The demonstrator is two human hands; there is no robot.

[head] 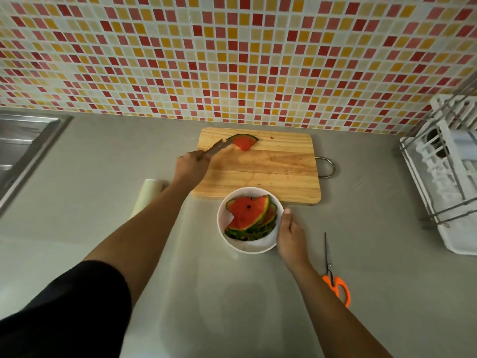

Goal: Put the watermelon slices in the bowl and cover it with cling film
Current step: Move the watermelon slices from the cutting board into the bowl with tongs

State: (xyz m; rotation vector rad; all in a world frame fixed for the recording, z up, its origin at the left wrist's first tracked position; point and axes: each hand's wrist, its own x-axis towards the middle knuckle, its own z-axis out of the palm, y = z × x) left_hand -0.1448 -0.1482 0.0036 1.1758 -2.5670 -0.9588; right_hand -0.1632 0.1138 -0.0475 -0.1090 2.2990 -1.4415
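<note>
1. Left hand (pixel 191 162) is gripping a knife (pixel 216 148), its blade touching the lone watermelon slice (pixel 244 142) on the cutting board (pixel 273 174).
2. Right hand (pixel 289 235) is holding the white bowl (pixel 259 246) by its rim.
3. Stacked slices (pixel 246 215) are lying inside the bowl.
4. Cling film roll (pixel 148 195) is lying beside the left forearm.

Pale grained wood cutting board (pixel 271 171) with metal loop handle (pixel 327 167), glossy white bowl (pixel 260 248), smooth matt grey counter (pixel 374 254), glossy mosaic wall tiles (pixel 232 55).
</note>
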